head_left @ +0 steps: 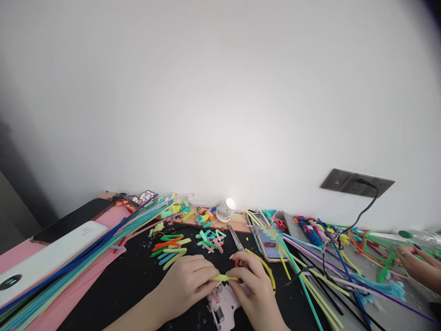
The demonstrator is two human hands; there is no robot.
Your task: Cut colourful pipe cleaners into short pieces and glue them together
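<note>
We get soft, fairly even light; the wall [220,101] glows brightest mid-frame, above the cup [225,212], whose inside looks washed out. We see grey falloff and dim shadow toward the left edge, plus a dark blurred top-right corner. Wide-angle stretch toward the sides; socket [354,182] looks slanted. Left hand [188,279] and right hand [254,287] reasonably sharp. Mosaic hides part of the phone [271,248]. Black mat [127,278] reads very dark.

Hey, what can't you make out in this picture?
In the head view:
Yellow strip: ends covered by the left hand and right hand.
Scissors: handles partly hidden by the right hand.
Pink gadget: cut off by the bottom edge.
Phone screen: partly masked by blurry squares.
Another person's arm: cut off by the right edge.
</note>
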